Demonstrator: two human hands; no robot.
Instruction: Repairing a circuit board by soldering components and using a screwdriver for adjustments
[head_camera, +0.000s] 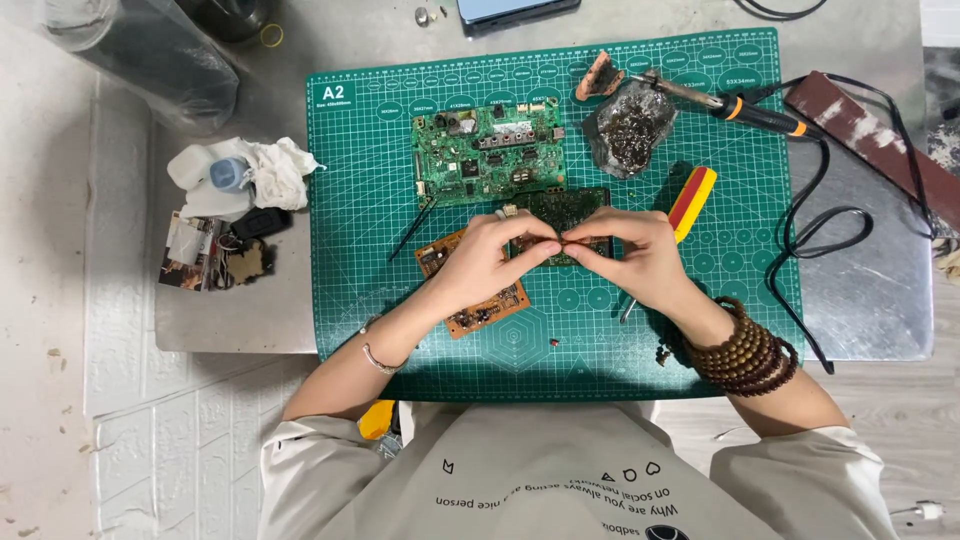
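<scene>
Your two hands meet over the middle of the green cutting mat (380, 230) that covers most of the desk (880, 300). Your left hand (490, 262) and your right hand (640, 255) touch at the fingertips. Together they pinch one tiny brown part (563, 243) between them. It is too small to tell what it is.

Under your left hand lies an orange circuit board (480, 305), tilted on the mat. Just behind your fingers lies a small dark green circuit board (565, 207). Farther back, near the far edge of the mat, lies a big green circuit board (490, 150) full of little parts.

A red and yellow tool handle (693, 197) pokes out beside your right hand. Near the far right corner of the mat a soldering iron (745, 107) with a black and orange grip rests by a clear bag of dark scraps (630, 130). Its black cord (810, 240) loops along the right edge of the desk.

The mat has a white square label (333, 95) in its far left corner and rows of white ovals along its far edge.

At the left edge of the desk sit a white crumpled cloth (270, 170) and a small picture packet (190, 250) in many colours. A clear plastic bag (150, 50) lies at the far left corner.

A tiny red bit (553, 342) lies on the mat near you.
</scene>
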